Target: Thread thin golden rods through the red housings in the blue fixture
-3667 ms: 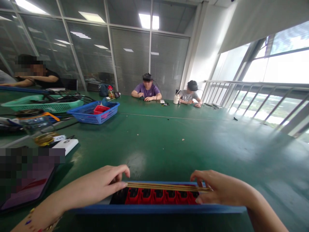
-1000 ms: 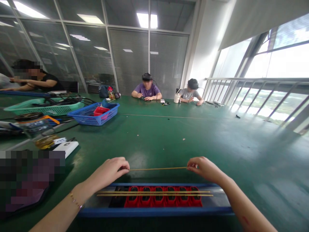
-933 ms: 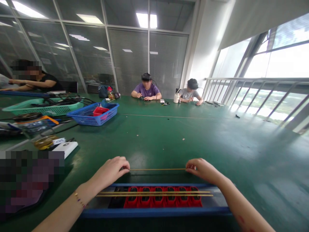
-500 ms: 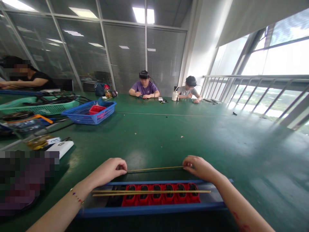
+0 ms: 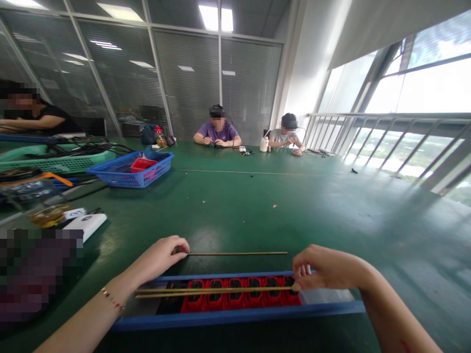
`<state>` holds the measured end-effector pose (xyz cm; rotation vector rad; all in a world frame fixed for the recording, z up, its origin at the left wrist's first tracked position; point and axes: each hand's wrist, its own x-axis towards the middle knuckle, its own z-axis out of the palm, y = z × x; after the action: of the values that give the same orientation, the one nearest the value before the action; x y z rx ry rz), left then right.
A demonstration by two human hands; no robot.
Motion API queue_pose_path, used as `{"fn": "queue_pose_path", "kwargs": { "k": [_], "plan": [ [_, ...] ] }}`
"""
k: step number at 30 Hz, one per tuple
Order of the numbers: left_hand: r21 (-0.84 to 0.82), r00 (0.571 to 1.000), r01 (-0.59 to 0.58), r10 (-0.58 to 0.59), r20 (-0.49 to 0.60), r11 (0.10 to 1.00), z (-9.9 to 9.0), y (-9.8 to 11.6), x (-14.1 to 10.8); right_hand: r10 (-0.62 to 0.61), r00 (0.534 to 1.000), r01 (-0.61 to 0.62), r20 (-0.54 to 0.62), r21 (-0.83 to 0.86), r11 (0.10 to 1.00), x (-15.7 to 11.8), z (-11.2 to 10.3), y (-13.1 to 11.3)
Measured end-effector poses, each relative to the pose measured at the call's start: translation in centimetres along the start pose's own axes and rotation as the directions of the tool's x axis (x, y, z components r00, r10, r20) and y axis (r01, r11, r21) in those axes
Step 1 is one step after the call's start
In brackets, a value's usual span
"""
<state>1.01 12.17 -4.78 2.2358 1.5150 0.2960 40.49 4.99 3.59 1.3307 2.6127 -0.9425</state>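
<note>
My left hand (image 5: 171, 252) pinches the left end of a thin stick (image 5: 239, 253) that lies level beyond the blue-edged tray (image 5: 235, 321). Two more thin sticks (image 5: 206, 291) lie lengthwise over a row of red cups (image 5: 235, 306) with dark contents in that tray. Over the tray's right part, my right hand (image 5: 316, 269) has its fingertips closed at the right ends of these sticks. The fingers cover those ends, so which of the two they grip is hard to tell.
At the left are a blue basket (image 5: 138, 179) with a red box, a green basket (image 5: 88, 164) with cables, a jar (image 5: 25, 189) and a white device (image 5: 86, 226). Two people sit across the green table (image 5: 228, 215), another at far left.
My right hand has let go of the far stick's right end and moved down and right to the sticks over the cups. My left hand still holds the far stick.
</note>
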Motion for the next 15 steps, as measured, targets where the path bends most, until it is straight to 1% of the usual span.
{"fn": "queue_pose_path", "kwargs": {
  "k": [3,8,12,15],
  "plan": [
    [-0.011,1.0,0.011,-0.011,0.01,1.0,0.03,0.01,-0.02,-0.035,0.999,0.035,0.02,-0.001,0.999,0.29,0.2,0.18],
    [-0.031,1.0,0.017,-0.017,0.018,0.999,0.04,0.07,0.04,-0.06,0.998,0.06,-0.017,-0.014,0.998,0.34,0.12,-0.09],
    [-0.036,1.0,0.018,-0.018,0.022,0.999,-0.05,0.17,0.05,-0.032,0.999,0.031,-0.035,-0.036,0.999,0.13,0.1,-0.46],
    [-0.032,1.0,0.012,-0.012,0.018,0.999,-0.07,0.19,0.02,-0.007,1.0,0.006,-0.017,-0.055,0.998,-0.06,0.13,-0.51]
  ]
}}
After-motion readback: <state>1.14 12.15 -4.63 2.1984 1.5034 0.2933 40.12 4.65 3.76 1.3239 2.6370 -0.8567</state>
